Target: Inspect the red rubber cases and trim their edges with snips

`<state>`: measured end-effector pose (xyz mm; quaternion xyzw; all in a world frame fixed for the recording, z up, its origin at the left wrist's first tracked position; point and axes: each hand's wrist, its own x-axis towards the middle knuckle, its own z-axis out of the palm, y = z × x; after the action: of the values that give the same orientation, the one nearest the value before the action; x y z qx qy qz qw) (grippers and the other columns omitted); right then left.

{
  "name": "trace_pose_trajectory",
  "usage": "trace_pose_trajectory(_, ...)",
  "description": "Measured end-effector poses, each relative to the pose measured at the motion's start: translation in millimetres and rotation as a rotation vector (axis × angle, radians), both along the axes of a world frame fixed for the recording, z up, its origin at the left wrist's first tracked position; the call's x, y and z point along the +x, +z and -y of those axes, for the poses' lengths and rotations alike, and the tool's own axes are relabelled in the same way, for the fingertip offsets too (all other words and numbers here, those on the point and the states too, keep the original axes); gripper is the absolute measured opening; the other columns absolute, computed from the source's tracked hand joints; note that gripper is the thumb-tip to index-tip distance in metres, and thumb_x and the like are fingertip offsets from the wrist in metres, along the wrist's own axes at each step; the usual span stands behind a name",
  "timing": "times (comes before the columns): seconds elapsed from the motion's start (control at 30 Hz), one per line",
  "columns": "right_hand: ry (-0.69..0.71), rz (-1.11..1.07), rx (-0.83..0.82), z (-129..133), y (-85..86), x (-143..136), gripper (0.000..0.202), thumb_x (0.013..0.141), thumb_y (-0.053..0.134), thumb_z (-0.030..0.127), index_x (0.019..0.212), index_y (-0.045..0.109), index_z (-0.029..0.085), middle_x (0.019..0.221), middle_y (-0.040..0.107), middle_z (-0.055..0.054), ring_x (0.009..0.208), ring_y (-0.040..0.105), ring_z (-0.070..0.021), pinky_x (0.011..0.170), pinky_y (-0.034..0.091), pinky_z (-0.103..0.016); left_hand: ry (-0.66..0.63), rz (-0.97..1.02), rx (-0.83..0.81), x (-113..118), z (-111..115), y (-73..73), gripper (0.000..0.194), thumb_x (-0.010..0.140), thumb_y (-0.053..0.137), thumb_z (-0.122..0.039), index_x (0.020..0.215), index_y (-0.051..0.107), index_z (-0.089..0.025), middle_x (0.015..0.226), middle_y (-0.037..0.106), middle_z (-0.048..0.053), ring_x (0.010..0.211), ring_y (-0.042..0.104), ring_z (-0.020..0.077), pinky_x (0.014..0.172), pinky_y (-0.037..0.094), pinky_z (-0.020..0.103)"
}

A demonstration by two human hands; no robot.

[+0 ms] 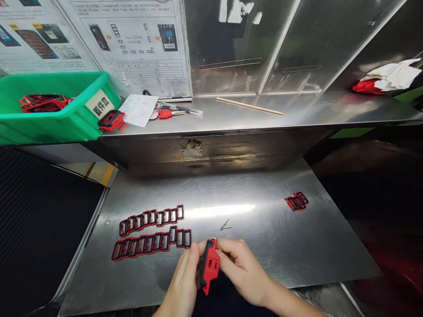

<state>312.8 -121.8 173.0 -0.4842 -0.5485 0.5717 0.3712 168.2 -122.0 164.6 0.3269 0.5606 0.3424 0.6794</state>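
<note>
Both hands hold one red plastic frame with a black rim (211,266) above the near edge of the metal table. My left hand (184,275) is closed on its black side, thumb upright along it. On the red side, my right hand (239,268) grips it near the top with thumb and bent fingers. Just beyond the hands lies a small pair of nippers (225,226). Two rows of similar red and black frames, the back row (152,217) and the front row (150,244), lie to the left. A small cluster of frames (297,201) sits at the right.
A green bin (79,119) with red parts stands on the raised shelf (231,121) at left. Beside it are a red and black part (112,119), a paper slip (139,110), keys (166,114) and a pen (189,111). Further right lie a wooden stick (249,105) and white cloth (398,75).
</note>
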Motion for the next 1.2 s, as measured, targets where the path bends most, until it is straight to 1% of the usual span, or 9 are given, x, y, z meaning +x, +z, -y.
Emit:
trace_pose_trajectory(0.1,0.044,0.132,0.004,-1.7,-10.9,4.2,0.050,0.096,0.032,0.056,0.062,0.039,0.020,0.056,0.037,0.005,0.052,0.036,-0.0104,0.051,0.033,-0.022,0.069,-0.111,0.083,-0.9,0.5,1.8,0.041,0.070,0.071,-0.057,0.086,0.076,-0.020,0.095,0.074,0.008,0.100,0.061,0.0275,0.089,0.047,0.031)
trace_pose_trajectory(0.23,0.022,0.444,-0.021,-19.8,-53.8,24.8,0.054,0.100,0.016,0.050,0.070,0.050,0.020,0.058,0.047,0.002,0.056,0.048,-0.0137,0.057,0.040,-0.024,0.150,-0.150,0.008,-0.2,-3.2,0.4,0.039,0.065,0.075,-0.056,0.074,0.073,-0.019,0.077,0.073,0.006,0.079,0.063,0.0227,0.066,0.048,0.027)
trace_pose_trajectory(0.37,-0.032,0.714,-0.068,-33.7,-111.6,50.0,0.018,0.091,0.051,0.030,0.090,0.063,0.016,0.084,0.063,-0.008,0.092,0.058,-0.0246,0.082,0.044,-0.036,0.115,-0.036,-0.191,1.7,-9.2,-1.0,0.058,0.063,0.065,-0.074,0.065,0.064,-0.016,0.049,0.059,0.000,0.045,0.048,0.0112,0.044,0.033,0.022)
trace_pose_trajectory(0.47,0.051,0.808,-0.085,-26.5,-145.2,60.2,0.027,0.082,0.067,0.024,0.107,0.063,0.016,0.114,0.062,-0.010,0.112,0.054,-0.0283,0.095,0.041,-0.046,0.063,0.054,-0.199,2.4,-12.3,0.0,0.060,0.069,0.058,-0.075,0.056,0.055,-0.016,0.040,0.050,-0.002,0.038,0.037,0.0063,0.041,0.024,0.019)
trace_pose_trajectory(0.63,0.077,0.855,-0.073,-12.4,-166.8,64.1,0.016,0.092,0.059,0.025,0.105,0.062,0.016,0.116,0.061,-0.007,0.109,0.056,-0.0234,0.096,0.044,-0.046,0.070,0.169,-0.178,2.2,-13.2,3.5,0.056,0.075,0.059,-0.067,0.051,0.047,-0.017,0.038,0.040,-0.006,0.037,0.031,0.0042,0.041,0.022,0.018)
trace_pose_trajectory(0.8,-0.004,0.753,0.002,-24.1,-141.0,60.4,0.013,0.090,0.052,0.016,0.097,0.062,0.014,0.095,0.065,-0.008,0.092,0.062,-0.0211,0.083,0.050,-0.037,0.118,0.198,-0.197,3.4,-13.6,5.1,0.056,0.073,0.061,-0.068,0.053,0.050,-0.016,0.042,0.043,-0.006,0.037,0.031,0.0031,0.041,0.020,0.017)
trace_pose_trajectory(0.97,-0.105,0.571,0.188,-29.3,-61.2,54.6,0.017,0.086,0.054,0.024,0.100,0.062,0.019,0.094,0.064,-0.006,0.089,0.062,-0.0194,0.081,0.051,-0.033,0.170,0.190,-0.207,3.8,-14.2,2.0,0.051,0.074,0.062,-0.062,0.053,0.052,-0.017,0.041,0.039,-0.007,0.037,0.028,0.0040,0.040,0.023,0.019)
trace_pose_trajectory(1.07,-0.100,0.362,0.445,-23.3,-8.1,50.6,0.018,0.083,0.059,0.021,0.101,0.062,0.020,0.089,0.066,-0.004,0.082,0.064,-0.0170,0.076,0.052,-0.029,0.195,0.185,-0.207,4.6,-13.1,1.7,0.049,0.074,0.064,-0.059,0.053,0.051,-0.017,0.041,0.037,-0.008,0.038,0.027,0.0044,0.040,0.024,0.018)
trace_pose_trajectory(1.2,0.012,0.277,0.609,-16.4,31.9,41.0,0.021,0.084,0.063,0.017,0.104,0.059,0.020,0.088,0.070,-0.003,0.078,0.067,-0.0150,0.072,0.053,-0.024,0.207,0.197,-0.201,5.8,-11.2,4.4,0.055,0.068,0.069,-0.065,0.050,0.046,-0.018,0.040,0.036,-0.009,0.040,0.023,0.0037,0.041,0.022,0.017)
